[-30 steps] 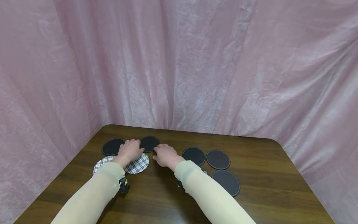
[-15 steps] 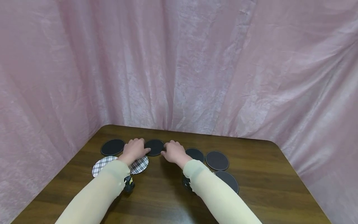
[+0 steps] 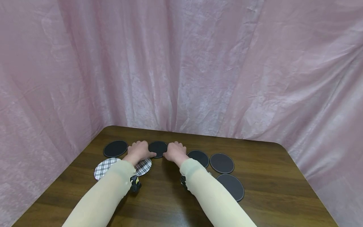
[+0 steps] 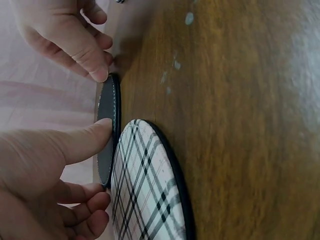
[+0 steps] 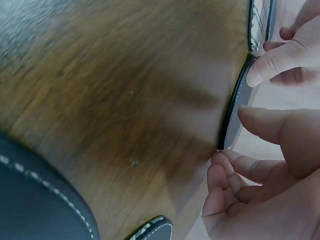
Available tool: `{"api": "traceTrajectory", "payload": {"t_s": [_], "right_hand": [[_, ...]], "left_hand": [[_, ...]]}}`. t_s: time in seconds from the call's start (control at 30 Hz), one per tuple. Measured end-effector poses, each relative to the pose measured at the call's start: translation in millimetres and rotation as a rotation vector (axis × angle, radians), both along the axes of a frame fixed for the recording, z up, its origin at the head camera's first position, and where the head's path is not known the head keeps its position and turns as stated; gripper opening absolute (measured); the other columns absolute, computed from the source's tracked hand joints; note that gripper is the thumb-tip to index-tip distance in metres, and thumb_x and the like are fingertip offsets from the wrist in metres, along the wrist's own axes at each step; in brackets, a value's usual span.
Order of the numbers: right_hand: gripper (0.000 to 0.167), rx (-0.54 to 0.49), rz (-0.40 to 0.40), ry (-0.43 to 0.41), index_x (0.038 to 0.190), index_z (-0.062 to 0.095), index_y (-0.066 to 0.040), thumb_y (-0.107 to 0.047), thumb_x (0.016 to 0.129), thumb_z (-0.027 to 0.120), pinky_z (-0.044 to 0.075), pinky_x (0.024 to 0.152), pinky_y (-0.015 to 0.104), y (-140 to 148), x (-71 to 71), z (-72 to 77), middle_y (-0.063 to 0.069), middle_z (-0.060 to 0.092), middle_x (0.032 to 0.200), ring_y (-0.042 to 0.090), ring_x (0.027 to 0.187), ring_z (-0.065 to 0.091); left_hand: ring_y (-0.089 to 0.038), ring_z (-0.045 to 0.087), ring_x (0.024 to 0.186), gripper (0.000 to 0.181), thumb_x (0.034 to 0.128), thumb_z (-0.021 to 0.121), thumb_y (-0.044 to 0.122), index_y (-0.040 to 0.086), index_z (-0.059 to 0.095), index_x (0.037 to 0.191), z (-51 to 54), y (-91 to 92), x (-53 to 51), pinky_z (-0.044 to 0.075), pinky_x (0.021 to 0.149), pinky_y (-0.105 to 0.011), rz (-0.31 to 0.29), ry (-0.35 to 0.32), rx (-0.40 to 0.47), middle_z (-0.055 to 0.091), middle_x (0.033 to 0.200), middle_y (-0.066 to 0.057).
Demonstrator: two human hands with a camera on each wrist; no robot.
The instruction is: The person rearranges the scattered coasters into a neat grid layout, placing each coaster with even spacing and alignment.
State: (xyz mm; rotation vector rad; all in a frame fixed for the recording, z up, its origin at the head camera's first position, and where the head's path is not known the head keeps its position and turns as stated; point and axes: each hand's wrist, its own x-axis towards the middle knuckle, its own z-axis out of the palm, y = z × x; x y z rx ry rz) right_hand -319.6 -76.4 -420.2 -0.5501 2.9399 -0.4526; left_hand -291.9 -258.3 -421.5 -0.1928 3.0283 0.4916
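Note:
A round black coaster [image 3: 157,148] with pale stitching lies near the table's back edge, between the two hands. My left hand [image 3: 138,151] holds its left side, with the thumb [image 4: 102,127] over the top and the forefinger at the rim. At the opposite side, my right hand [image 3: 174,152] has curled fingertips [image 5: 220,159] against the rim and its thumb at the face. Directly in front of this coaster is a plaid one [image 3: 144,167], partly covered by the left wrist; in the left wrist view its plaid face [image 4: 145,185] is up.
Another plaid coaster [image 3: 105,168] and a black coaster [image 3: 115,148] lie at the left. On the right sit more dark coasters, a black one [image 3: 199,157] and two greyer ones, at the back [image 3: 222,163] and nearer [image 3: 232,187]. Pink curtains [image 3: 181,69] hang behind the table [image 3: 272,176].
Both hands and the black coaster between them have shifted right and slightly nearer. In the last half second, the right hand has come back a little left, closer against the coaster's rim.

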Motion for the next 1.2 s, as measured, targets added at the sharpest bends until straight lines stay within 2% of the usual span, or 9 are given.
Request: {"api": "traceTrajectory", "payload": {"t_s": [0.1,0.2,0.33,0.43,0.63,0.87,0.97,1.0,1.2], "right_hand": [[0.033,-0.031,-0.014,-0.036,0.125,0.079,-0.006,-0.031,0.105,0.077,0.047,0.108,0.058,-0.7,-7.8,-5.3,0.017,0.067,0.132,0.039,0.127,0.059],[0.035,-0.057,-0.035,-0.052,0.12,0.08,-0.007,-0.036,0.1,0.08,0.051,0.101,0.059,-3.7,-35.5,-31.1,0.016,0.07,0.127,0.04,0.122,0.064],[0.03,-0.111,-0.07,-0.081,0.098,0.08,-0.013,-0.042,0.097,0.084,0.055,0.085,0.052,-8.0,-78.1,-69.9,0.005,0.073,0.102,0.03,0.096,0.07],[0.034,-0.18,-0.083,-0.112,0.079,0.073,-0.017,-0.043,0.097,0.084,0.052,0.072,0.044,-8.9,-93.0,-81.4,-0.001,0.062,0.079,0.023,0.077,0.062],[0.041,-0.283,-0.126,-0.083,0.069,0.068,-0.019,-0.042,0.098,0.084,0.045,0.063,0.038,-2.7,-95.9,-79.4,-0.005,0.056,0.069,0.018,0.068,0.054],[0.025,-0.359,-0.178,0.03,0.112,0.081,-0.021,-0.04,0.096,0.088,0.057,0.091,0.046,17.3,-98.5,-76.0,-0.005,0.076,0.111,0.022,0.102,0.071],[0.027,-0.347,-0.157,0.04,0.113,0.08,-0.024,-0.044,0.096,0.087,0.057,0.091,0.047,28.0,-104.8,-81.9,-0.007,0.075,0.112,0.021,0.103,0.071],[0.026,-0.345,-0.15,0.036,0.112,0.079,-0.023,-0.042,0.096,0.087,0.057,0.091,0.047,32.7,-93.0,-69.7,-0.006,0.075,0.111,0.021,0.104,0.071],[0.023,-0.296,-0.09,0.103,0.105,0.078,-0.023,-0.039,0.093,0.09,0.055,0.08,0.043,57.7,-81.9,-63.6,-0.008,0.074,0.102,0.018,0.093,0.07]], "left_hand": [[-0.05,0.059,0.121,0.063,0.0948,0.087,0.045,-0.008,0.072,0.127,-0.6,0.1,0.1,0.044,0.1,-0.064,0.022,0.003,0.034,0.068,0.125,-0.028],[-0.053,0.06,0.124,0.071,0.0938,0.088,0.043,-0.012,0.065,0.132,-1.0,1.3,-0.1,0.043,0.101,-0.063,0.041,0.019,0.065,0.068,0.128,-0.031],[-0.055,0.064,0.122,0.088,0.0933,0.089,0.042,-0.015,0.048,0.146,-7.7,1.5,-4.2,0.041,0.102,-0.064,0.053,0.079,0.088,0.067,0.134,-0.035],[-0.054,0.066,0.119,0.089,0.0951,0.088,0.039,-0.014,0.042,0.149,-11.2,1.5,-5.5,0.041,0.101,-0.064,0.059,0.114,0.103,0.069,0.132,-0.034],[-0.052,0.069,0.111,0.071,0.0987,0.084,0.034,-0.009,0.045,0.14,-7.5,5.4,-2.6,0.044,0.097,-0.063,0.057,0.162,0.127,0.072,0.122,-0.031],[-0.054,0.069,0.116,0.075,0.1025,0.079,0.039,-0.011,0.042,0.145,-4.7,18.1,3.3,0.044,0.099,-0.065,0.028,0.167,0.141,0.069,0.13,-0.036],[-0.054,0.069,0.116,0.079,0.1035,0.078,0.04,-0.013,0.04,0.149,-6.4,23.9,5.9,0.044,0.1,-0.066,0.011,0.16,0.141,0.069,0.132,-0.036],[-0.054,0.069,0.117,0.081,0.1036,0.077,0.041,-0.014,0.04,0.15,-7.4,25.7,6.6,0.044,0.1,-0.066,0.007,0.16,0.14,0.069,0.133,-0.035],[-0.05,0.072,0.113,0.086,0.1012,0.081,0.04,-0.015,0.04,0.153,-9.4,41.8,12.8,0.044,0.099,-0.065,-0.006,0.189,0.123,0.072,0.129,-0.033]]}}
